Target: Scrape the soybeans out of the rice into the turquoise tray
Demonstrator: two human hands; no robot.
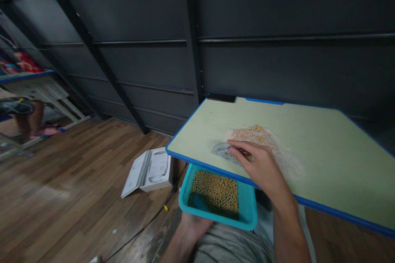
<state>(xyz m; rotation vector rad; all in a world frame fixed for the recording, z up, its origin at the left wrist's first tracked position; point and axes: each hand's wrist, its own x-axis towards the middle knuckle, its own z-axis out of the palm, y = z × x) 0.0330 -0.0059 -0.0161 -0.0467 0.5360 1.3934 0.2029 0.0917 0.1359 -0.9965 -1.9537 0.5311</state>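
Observation:
My right hand [257, 160] is over the near part of the table [333, 152], fingers pinched on a clear half-round plastic piece [220, 149]. That piece lies low against the tabletop, and a few small bits show through or on it. Just beyond the fingers spreads a heap of yellow-orange beans [257, 131], with whitish grains [291, 164] trailing to the right. Below the table's front edge, my left hand [196, 224] supports a turquoise plastic tray [248, 209] from underneath, its fingers hidden by the tray. Round tan beans [217, 191] cover much of the tray's bottom.
A flat black object [221, 98] lies at the table's far left corner, by the dark panelled wall [148, 16]. On the wooden floor are an opened white box [157, 168] and a black cable [138, 234]. A person's legs [33, 119] show under another table at left.

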